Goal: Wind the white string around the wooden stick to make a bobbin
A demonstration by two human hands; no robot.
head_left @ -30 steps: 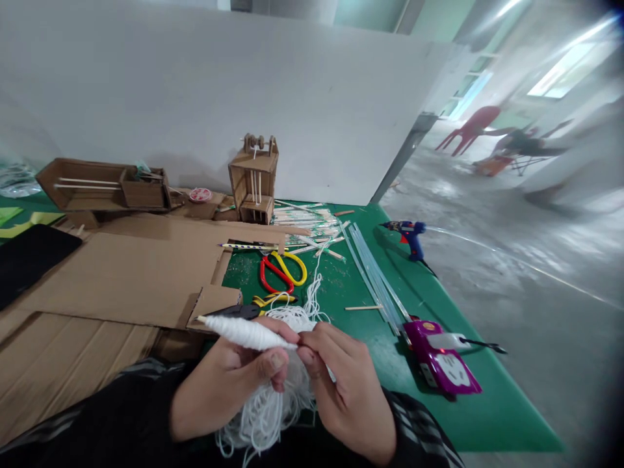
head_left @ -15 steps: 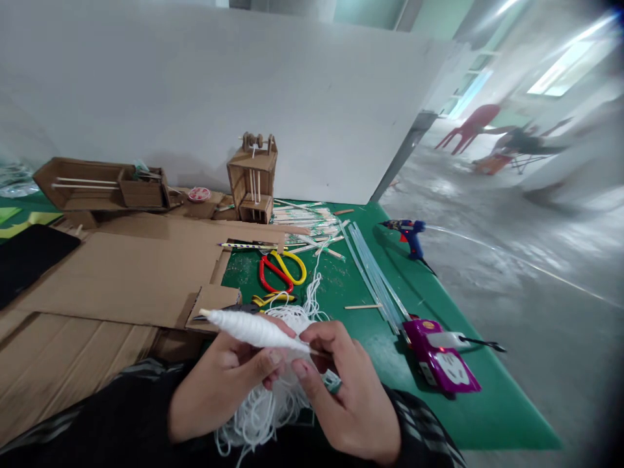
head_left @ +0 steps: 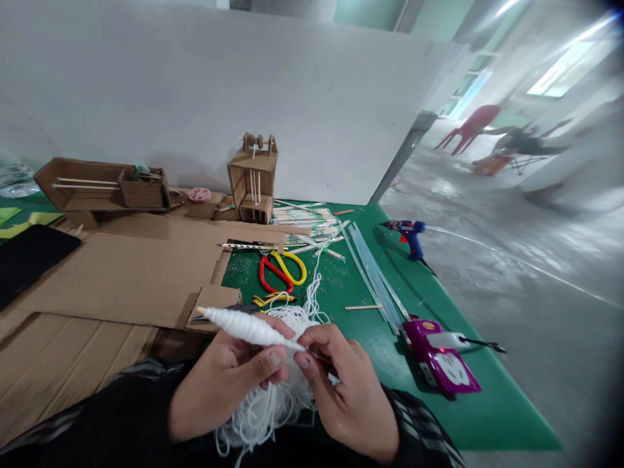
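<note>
A thin wooden stick wound with white string forms a spindle shape [head_left: 246, 326], tilted with its bare tip to the upper left. My left hand [head_left: 229, 374] is closed around the thick wound part, thumb on the near side. My right hand [head_left: 344, 383] pinches the narrow lower-right end of the same stick between thumb and fingers. Beneath both hands lies a loose heap of white string [head_left: 263, 416], a strand of it trailing up the table. Just beyond are scissors [head_left: 277, 273] with red and yellow handles, and a yellow-handled tool [head_left: 273, 299] partly hidden by string.
Cardboard sheets [head_left: 127, 273] cover the left side. A cardboard box model [head_left: 252, 179] stands at the back beside wrapped sticks [head_left: 312, 224]. On the right are clear glue sticks [head_left: 373, 279], a blue glue gun [head_left: 409, 234] and a purple power strip [head_left: 441, 357] near the table edge.
The wound stick has shifted slightly left. My right thumb and fingers have moved a little up and left along its narrow end, pinching closer to the winding.
</note>
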